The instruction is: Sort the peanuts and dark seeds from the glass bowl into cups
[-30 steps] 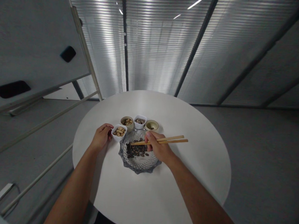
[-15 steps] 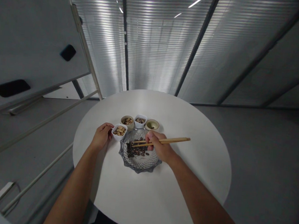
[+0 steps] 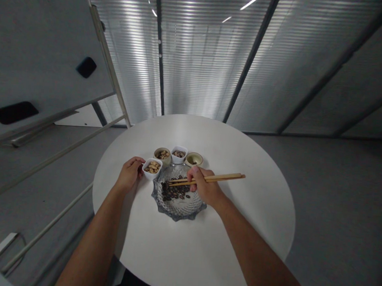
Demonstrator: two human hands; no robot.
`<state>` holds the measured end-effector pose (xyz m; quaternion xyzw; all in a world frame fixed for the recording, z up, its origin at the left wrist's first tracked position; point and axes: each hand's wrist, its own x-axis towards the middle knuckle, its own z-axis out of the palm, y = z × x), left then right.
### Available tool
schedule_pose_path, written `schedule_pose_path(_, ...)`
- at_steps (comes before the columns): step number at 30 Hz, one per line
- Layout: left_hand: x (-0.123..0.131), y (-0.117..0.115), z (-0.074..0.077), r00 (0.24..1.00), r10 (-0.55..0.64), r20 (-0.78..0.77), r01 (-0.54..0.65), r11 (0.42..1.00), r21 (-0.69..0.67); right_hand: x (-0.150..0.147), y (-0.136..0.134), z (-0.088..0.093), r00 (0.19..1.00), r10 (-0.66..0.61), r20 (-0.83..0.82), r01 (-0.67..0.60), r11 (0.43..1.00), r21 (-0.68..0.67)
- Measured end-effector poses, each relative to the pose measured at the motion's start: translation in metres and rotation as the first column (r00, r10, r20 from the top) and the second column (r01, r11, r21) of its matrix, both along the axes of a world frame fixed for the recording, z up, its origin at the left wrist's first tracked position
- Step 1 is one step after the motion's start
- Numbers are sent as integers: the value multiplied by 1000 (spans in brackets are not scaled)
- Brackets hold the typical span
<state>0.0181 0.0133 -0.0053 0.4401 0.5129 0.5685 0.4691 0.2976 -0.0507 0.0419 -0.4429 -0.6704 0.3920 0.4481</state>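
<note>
My left hand grips the side of a white square bowl holding pale peanuts. My right hand holds a pair of wooden chopsticks, their tips low over a heap of dark seeds in a scalloped glass dish. I cannot tell whether the tips hold a seed. Behind the dish stand a round tan bowl of nuts, a small white bowl of mixed nuts and an olive-green cup.
All of this sits on a round white table with open tabletop around the dish. A white board on a metal frame stands to the left, ribbed translucent panels rise behind, and grey floor lies on both sides.
The chopsticks have swung slightly, their upper ends moving right and their tips drawing closer together over the seeds. My left hand and the bowls have not visibly moved.
</note>
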Motion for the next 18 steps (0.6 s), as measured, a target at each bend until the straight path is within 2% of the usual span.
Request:
schedule_pose_path(3,-2,1,-2,1000,-5,14,5,1000,2,5,-1,7,997,-55,-48,56,998,27)
schedule_pose_path(5,-4,1,-1,1000,-7,16,6,1000,7,11,0,14,988,-116,-100,125,988,95)
schedule_pose_path(9,-5,-1,1,1000,-6,6,5,1000,18,25,4,25,926,-315,-210,354,916,190)
schedule_pose_path(11,-5,-1,2,1000,-3,4,3,1000,22,31,8,27,894,-375,-247,426,881,206)
schedule_pose_path(18,-5,0,0,1000,-6,9,6,1000,6,37,14,20,906,-353,-233,405,881,243)
